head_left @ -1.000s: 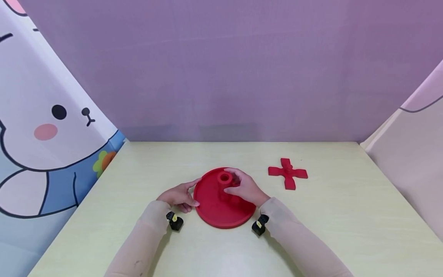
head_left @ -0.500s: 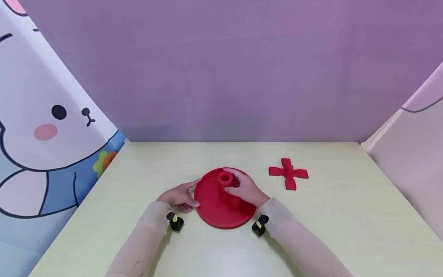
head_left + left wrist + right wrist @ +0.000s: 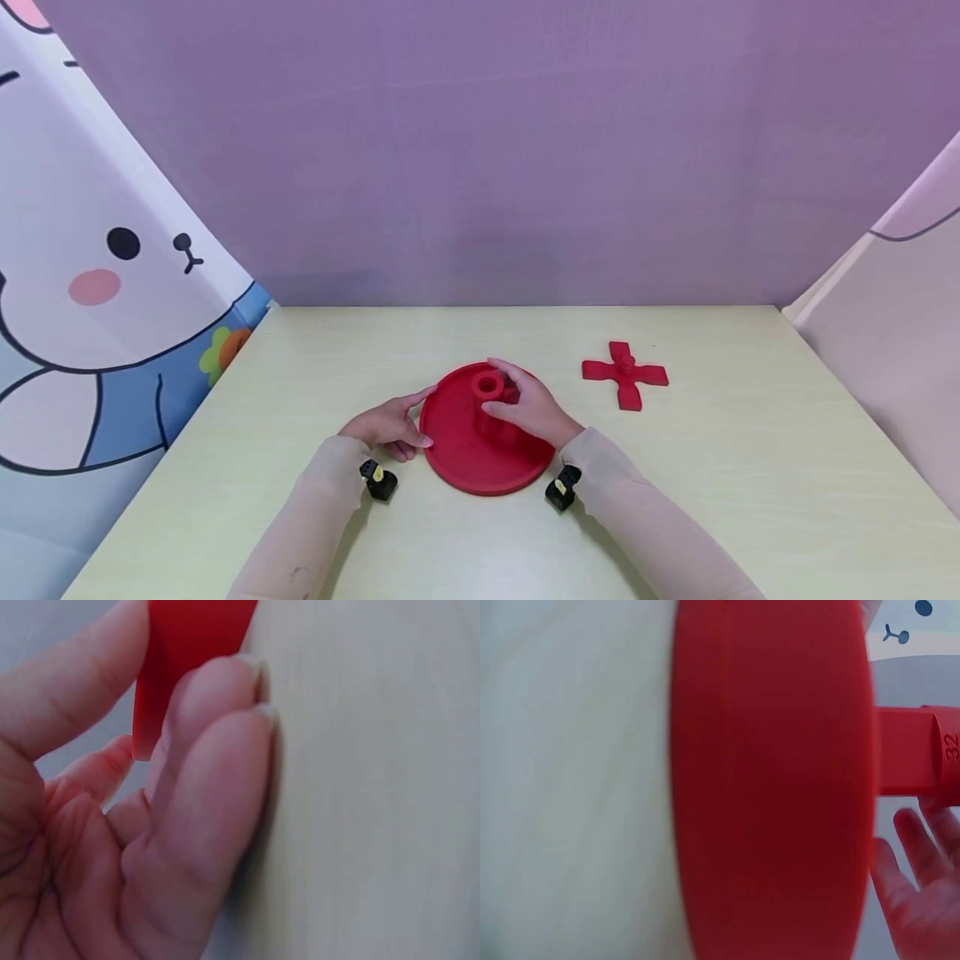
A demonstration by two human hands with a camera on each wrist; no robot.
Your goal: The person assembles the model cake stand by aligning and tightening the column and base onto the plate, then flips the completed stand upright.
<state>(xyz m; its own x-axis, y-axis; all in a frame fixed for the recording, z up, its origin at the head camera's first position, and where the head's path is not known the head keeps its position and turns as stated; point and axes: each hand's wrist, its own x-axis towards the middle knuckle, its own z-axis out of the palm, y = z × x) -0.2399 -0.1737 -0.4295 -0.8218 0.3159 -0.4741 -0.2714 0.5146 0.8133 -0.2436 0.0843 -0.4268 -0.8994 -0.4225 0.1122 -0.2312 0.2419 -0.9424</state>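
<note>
A round red tray (image 3: pixel 457 458) with a low raised rim lies on the table. From its middle rises an upright red hollow tube (image 3: pixel 487 385). My left hand (image 3: pixel 386 425) holds the tray's left rim, thumb and index finger on it; the other fingers curl by the tabletop in the left wrist view. My right hand (image 3: pixel 536 408) reaches over the tray and grips the tube from the right, thumb in front and index finger behind. In the right wrist view, the tube's upper part (image 3: pixel 949 754) bears the number 32, and some fingers hang loose below it.
A flat red cross-shaped piece (image 3: pixel 625 375) with a small central knob lies to the right, beyond the tray. The pale wooden table (image 3: pixel 750 467) meets a purple backdrop (image 3: pixel 480 167) at its far edge. A printed cartoon sheet (image 3: pixel 97 333) hangs on the left.
My right index finger and thumb have shifted slightly at the tube. The left hand, tray and cross-shaped piece stay in place.
</note>
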